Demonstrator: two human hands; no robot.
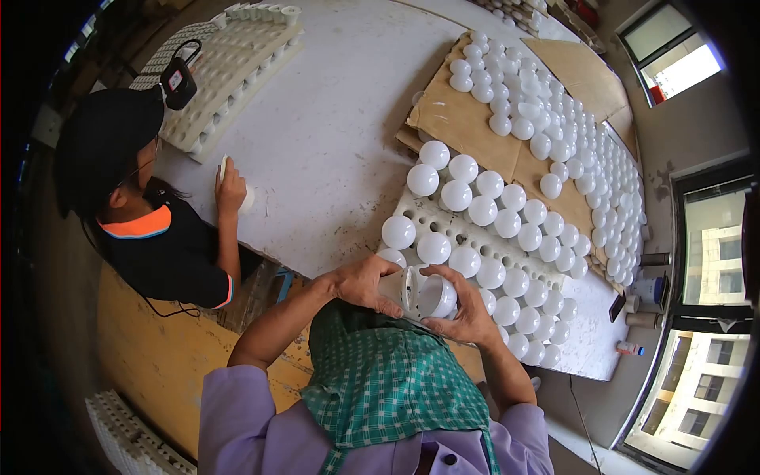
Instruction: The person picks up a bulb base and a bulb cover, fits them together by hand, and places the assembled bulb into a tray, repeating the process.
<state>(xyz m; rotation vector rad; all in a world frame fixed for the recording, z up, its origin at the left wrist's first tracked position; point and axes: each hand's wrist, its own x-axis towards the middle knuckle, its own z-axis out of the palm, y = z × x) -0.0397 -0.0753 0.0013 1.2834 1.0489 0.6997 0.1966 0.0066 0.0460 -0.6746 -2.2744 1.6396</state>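
In front of my apron, my left hand (366, 285) is closed around a white bulb base (393, 288), tilted so its round rim faces right. My right hand (469, 313) grips a shiny white bulb cover (438, 298) between thumb and fingers. The two pieces sit side by side, rims close together. Just beyond my hands, a white perforated tray (455, 229) bears rows of round white bulbs (433, 248), the nearest close to my right fingers.
Loose white globes (541, 146) cover cardboard (449, 113) at the far right. Across the white table (332, 103), a person (170, 245) in a black cap holds a small white piece. Another tray (229, 75) stands at the back left. Windows (716, 245) line the right wall.
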